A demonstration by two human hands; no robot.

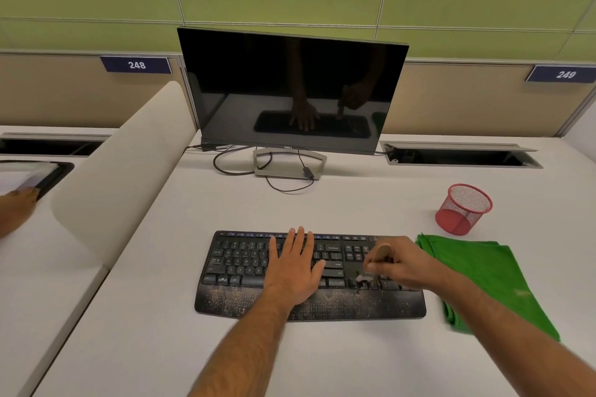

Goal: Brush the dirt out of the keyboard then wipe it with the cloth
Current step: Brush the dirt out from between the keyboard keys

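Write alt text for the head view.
A person's left hand rests flat on a dusty black keyboard while the right hand grips a small brush over its right-side keys. A green cloth lies right of it.

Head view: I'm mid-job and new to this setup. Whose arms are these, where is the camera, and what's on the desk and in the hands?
There is no machine: a person wears one camera on the head, looking down at both bare hands. The left hand lies flat on the black keyboard, steadying it. The right hand has its fingers curled round a small brush, bristles on the keys. Dirt speckles the palm rest. A green cloth lies right of the keyboard, a red mesh cup behind it, and a dark monitor beyond.
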